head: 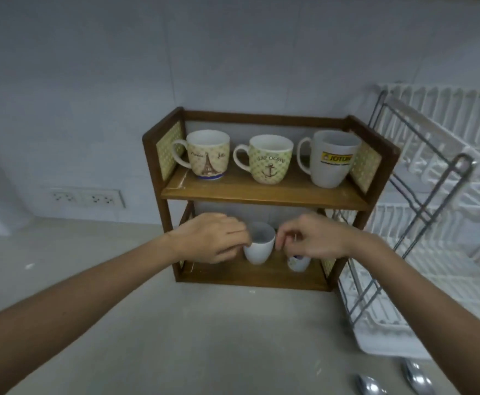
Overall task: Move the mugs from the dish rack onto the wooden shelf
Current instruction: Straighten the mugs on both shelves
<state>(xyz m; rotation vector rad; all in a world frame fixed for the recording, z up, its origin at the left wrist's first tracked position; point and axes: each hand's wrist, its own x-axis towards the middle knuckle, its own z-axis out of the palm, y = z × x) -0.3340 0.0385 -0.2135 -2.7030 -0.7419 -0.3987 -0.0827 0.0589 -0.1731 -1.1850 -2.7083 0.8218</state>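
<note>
while both hands reach lower shelf, white mug (258,248) between left grip (219,238) and right grip (310,238).

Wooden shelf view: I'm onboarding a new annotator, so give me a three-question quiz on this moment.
1. How many mugs stand on the top tier of the wooden shelf?
2. True or false: the Jotun mug stands at the right end.
3. What does the left hand touch: A) the plain white cup, B) the dish rack?

Key: 1) three; 2) true; 3) A.
</note>
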